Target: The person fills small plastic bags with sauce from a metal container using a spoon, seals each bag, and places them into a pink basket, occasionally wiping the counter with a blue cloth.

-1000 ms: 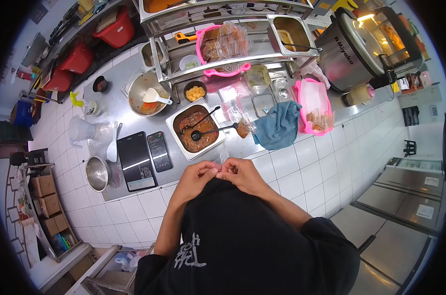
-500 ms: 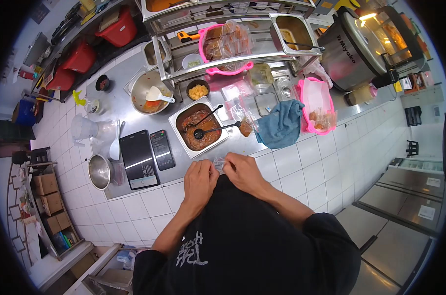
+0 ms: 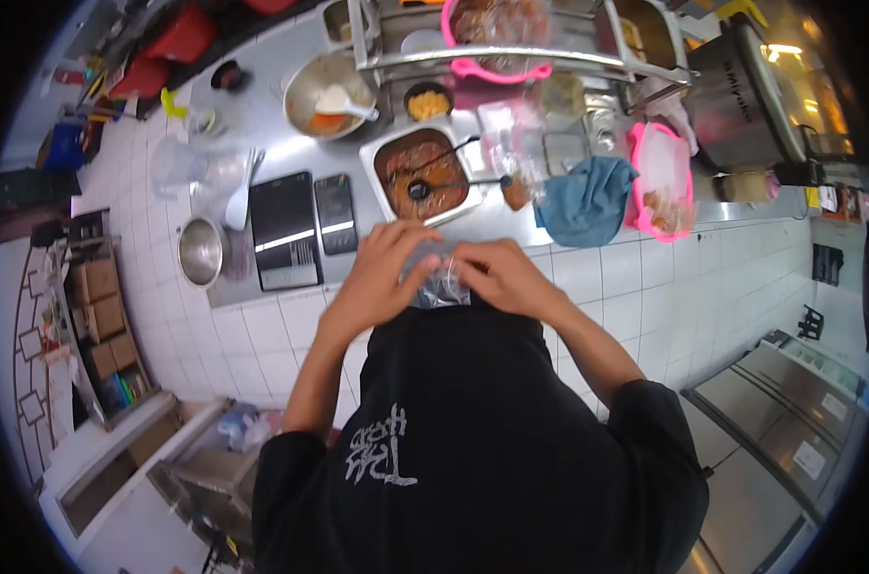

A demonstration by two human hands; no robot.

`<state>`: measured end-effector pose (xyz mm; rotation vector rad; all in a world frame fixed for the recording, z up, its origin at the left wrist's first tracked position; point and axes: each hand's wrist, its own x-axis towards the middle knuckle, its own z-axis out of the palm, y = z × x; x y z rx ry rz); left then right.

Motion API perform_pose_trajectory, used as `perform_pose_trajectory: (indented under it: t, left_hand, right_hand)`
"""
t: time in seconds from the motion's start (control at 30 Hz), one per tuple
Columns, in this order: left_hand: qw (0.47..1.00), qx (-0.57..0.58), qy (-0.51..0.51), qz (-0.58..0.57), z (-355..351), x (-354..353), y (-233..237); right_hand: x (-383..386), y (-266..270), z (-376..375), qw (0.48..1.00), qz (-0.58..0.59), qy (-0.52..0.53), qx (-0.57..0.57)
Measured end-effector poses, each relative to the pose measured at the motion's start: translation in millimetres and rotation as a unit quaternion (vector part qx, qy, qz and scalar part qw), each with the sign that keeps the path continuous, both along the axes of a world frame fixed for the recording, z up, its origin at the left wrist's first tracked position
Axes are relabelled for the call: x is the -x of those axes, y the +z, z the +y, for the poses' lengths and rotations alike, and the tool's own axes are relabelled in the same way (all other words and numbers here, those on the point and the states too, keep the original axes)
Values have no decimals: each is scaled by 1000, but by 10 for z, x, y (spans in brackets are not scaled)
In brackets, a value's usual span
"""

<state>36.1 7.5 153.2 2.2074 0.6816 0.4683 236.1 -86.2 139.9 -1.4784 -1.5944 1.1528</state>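
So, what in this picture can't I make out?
All in the head view:
Clear plastic bag: opening and any contents, blurred and partly covered by the bare left hand and bare right hand, whose exact grip is unclear.
Black rectangular tablet: screen writing, blurred and too small.
Pink plastic basket, uppermost: far side, cut off by the top edge.
Square steel pan: floor, hidden by brown sauce.

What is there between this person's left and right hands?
In the head view, a crumpled, clear plastic bag sits between the left hand and the right hand; blur hides exactly how each grips it.
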Motion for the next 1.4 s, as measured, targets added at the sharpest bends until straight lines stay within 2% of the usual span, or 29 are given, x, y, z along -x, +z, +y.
perform_pose_trajectory:
  t: [0.1,0.2,0.27,0.3,0.37,0.47,0.5,0.6,0.67,0.7,0.73,0.77,0.8,0.83,0.87,0.9,0.93,0.97,1.0,1.07,1.2,1.33,1.4]
  left_hand:
    - [997,60,-33,33,91,62,0]
    - [1000,4,-13,6,90,80,46]
    - [988,-152,-8,26,62,105,45]
    - [988,-151,-8,26,54,117,47]
    - [960,-270,21,67,47,157,78]
    - [957,-266,52,101,-148,158,350]
    - [952,-271,7,144,-195,230,323]
    - [946,-262,-9,188,-279,308,43]
    - [950,-237,-4,203,-206,389,-235]
    - [975,-125,23,181,-168,429,-369]
    - [987,-12,49,155,-158,461,-478]
    - [986,-10,52,155,-171,477,-567]
    - [987,79,95,100,-191,480,-642]
    - [976,166,137,40,-202,468,-706]
    - [976,166,138,40,-233,451,-752]
    - [959,229,167,26,-269,430,-789]
    - [937,290,195,12,-281,421,-835]
    - [936,291,196,10,-295,431,-901]
    - [927,320,196,-17,-313,440,-980]
    - [914,350,201,-47,-350,453,-1141]
    - [921,340,185,-38,-313,493,-1310]
    - [926,322,189,-60,-290,518,-1354]
    - [919,334,199,-67,-273,528,-1339]
  right_hand:
    - [85,-48,19,996,78,-39,21]
    - [123,-47,41,991,109,-53,58]
    - [131,-225,26,949,224,-31,219]
    - [136,-256,39,949,224,-31,221]
    - [203,-307,72,925,283,-20,253]
    - [341,-414,102,913,298,-34,277]
    - [378,-393,117,913,296,-34,277]
    - [440,-353,149,904,272,17,329]
    - [422,-390,214,954,150,106,235]
    - [362,-383,272,993,19,60,100]
    - [261,-360,346,993,-112,11,-40]
    - [139,-319,459,944,-297,-66,-127]
    - [2,-308,572,848,-466,-140,-208]
    - [-165,-434,637,840,-499,-131,-167]
    - [-286,-568,673,830,-530,-122,-124]
    - [-331,-607,728,829,-531,-122,-123]
    - [-371,-634,792,866,-497,-47,-23]
    - [-387,-660,817,887,-454,30,79]
    - [-348,-659,828,886,-456,33,79]
    - [-219,-663,850,880,-461,86,-67]
    - [-58,-712,909,869,-464,127,-116]
    - [-256,-663,896,893,-406,179,-76]
    - [-339,-679,892,941,-301,142,-55]
